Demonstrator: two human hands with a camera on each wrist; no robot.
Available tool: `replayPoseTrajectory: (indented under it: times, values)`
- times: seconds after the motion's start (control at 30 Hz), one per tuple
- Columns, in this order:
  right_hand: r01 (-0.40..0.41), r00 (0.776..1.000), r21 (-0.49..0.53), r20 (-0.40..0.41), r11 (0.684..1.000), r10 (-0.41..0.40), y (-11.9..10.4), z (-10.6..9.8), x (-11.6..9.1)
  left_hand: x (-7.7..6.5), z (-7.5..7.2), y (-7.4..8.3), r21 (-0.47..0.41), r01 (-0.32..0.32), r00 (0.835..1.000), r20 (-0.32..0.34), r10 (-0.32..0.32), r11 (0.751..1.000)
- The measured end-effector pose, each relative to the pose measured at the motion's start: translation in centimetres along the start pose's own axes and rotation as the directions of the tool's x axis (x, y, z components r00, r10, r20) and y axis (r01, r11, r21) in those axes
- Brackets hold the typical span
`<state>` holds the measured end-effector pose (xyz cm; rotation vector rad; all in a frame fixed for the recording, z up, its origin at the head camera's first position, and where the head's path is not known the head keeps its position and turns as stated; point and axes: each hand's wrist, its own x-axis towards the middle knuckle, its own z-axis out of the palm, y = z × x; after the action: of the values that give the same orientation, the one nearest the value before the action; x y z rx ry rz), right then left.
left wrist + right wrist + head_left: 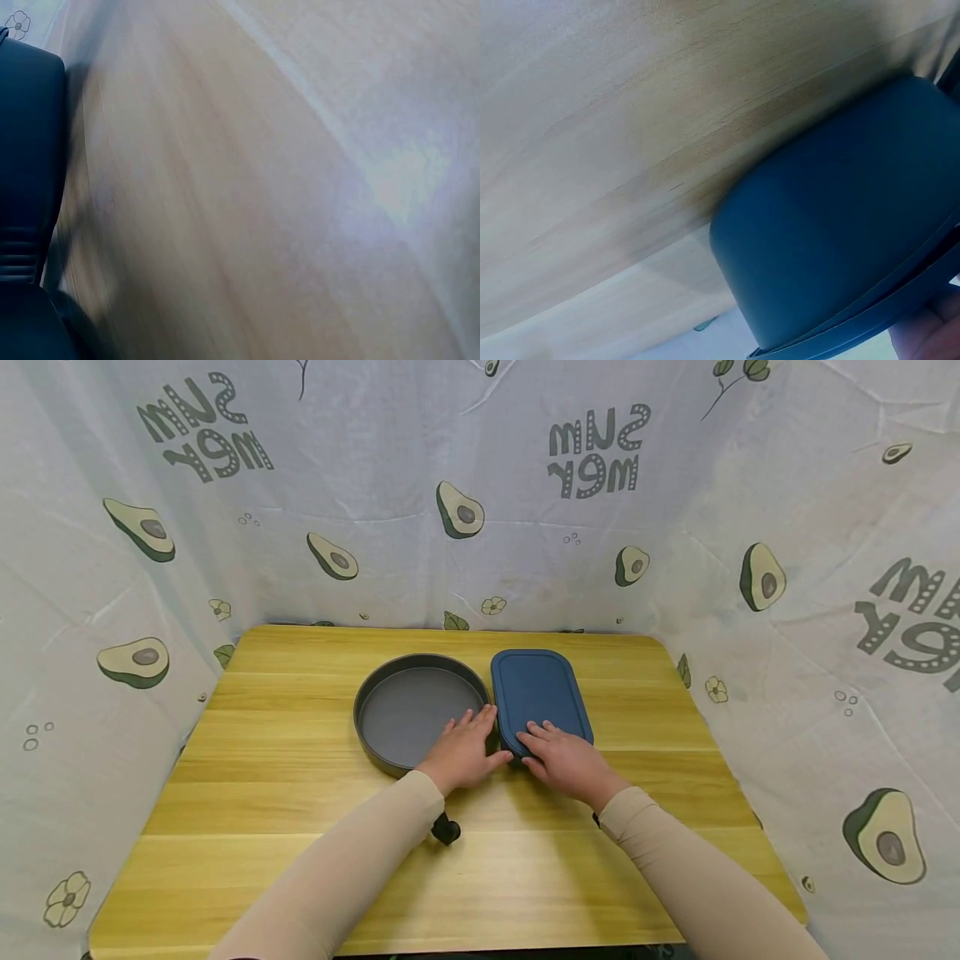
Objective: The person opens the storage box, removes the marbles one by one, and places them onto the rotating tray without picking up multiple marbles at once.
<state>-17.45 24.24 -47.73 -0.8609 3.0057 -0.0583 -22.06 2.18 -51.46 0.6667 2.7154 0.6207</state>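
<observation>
A round dark grey pan [420, 710] lies on the wooden table, left of a rectangular blue container with a lid [536, 685]. My left hand [463, 752] reaches over the pan's right rim, fingers extended, fingertips close to the container's left side. On the near end of the container's lid rest the extended fingers of my right hand [570, 764]. The container's rounded side [840, 217] fills much of the right wrist view, with fingertips [930, 330] at its lid. A dark ridged object [28, 165] borders the left wrist view; its kind is unclear.
The yellow wood-grain table [277, 760] extends around both objects. A pale curtain [525, 560] printed with avocados and lettering hangs behind it and along the sides. A small black piece [446, 829] shows below the left wrist; what it belongs to is unclear.
</observation>
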Motion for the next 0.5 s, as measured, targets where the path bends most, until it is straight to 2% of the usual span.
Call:
replayPoseTrajectory:
  times: [0.5]
  values:
    - [0.001,0.999,0.047,-0.041,0.999,0.001,0.18,-0.01,-0.18,-0.17,-0.10,0.19,0.027,0.005,1.000,0.003,-0.005,1.000]
